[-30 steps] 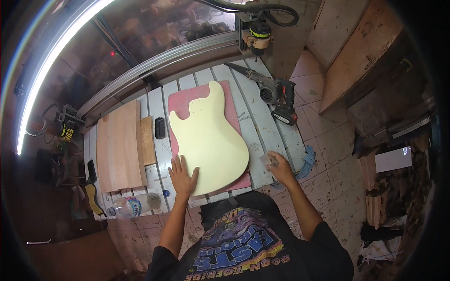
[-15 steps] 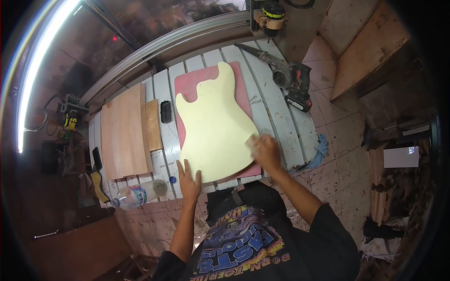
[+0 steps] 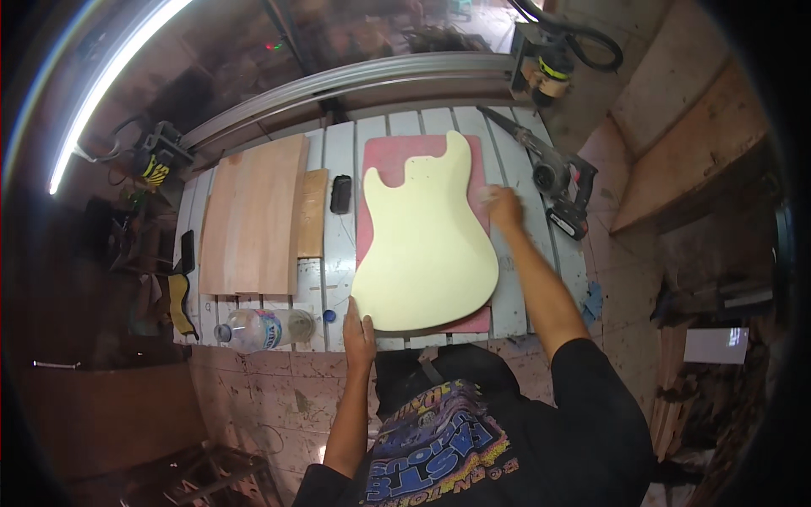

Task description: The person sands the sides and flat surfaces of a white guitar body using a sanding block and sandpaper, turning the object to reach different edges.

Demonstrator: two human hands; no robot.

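Observation:
A cream-coloured electric guitar body (image 3: 427,245) lies flat on a pink mat (image 3: 391,152) on a white slatted table. My left hand (image 3: 360,336) rests against its lower left edge, fingers stretched out and holding nothing. Over by the body's right side, above the slats, my right hand (image 3: 507,208) is closed around a small pale piece (image 3: 485,194), blurred by motion, perhaps a folded sheet. Whether that piece touches the body's edge is hard to tell.
Left of the mat lie a black oblong case (image 3: 340,194), a small wood block (image 3: 312,213) and a wide wooden panel (image 3: 252,215). A plastic bottle (image 3: 253,329) lies at the near left, beside a blue cap (image 3: 329,316). A cordless blower (image 3: 553,176) sits at the right.
My right hand has moved from the body's lower right edge up and away along its right side. My left hand has slid to the body's outer edge. The view has shifted.

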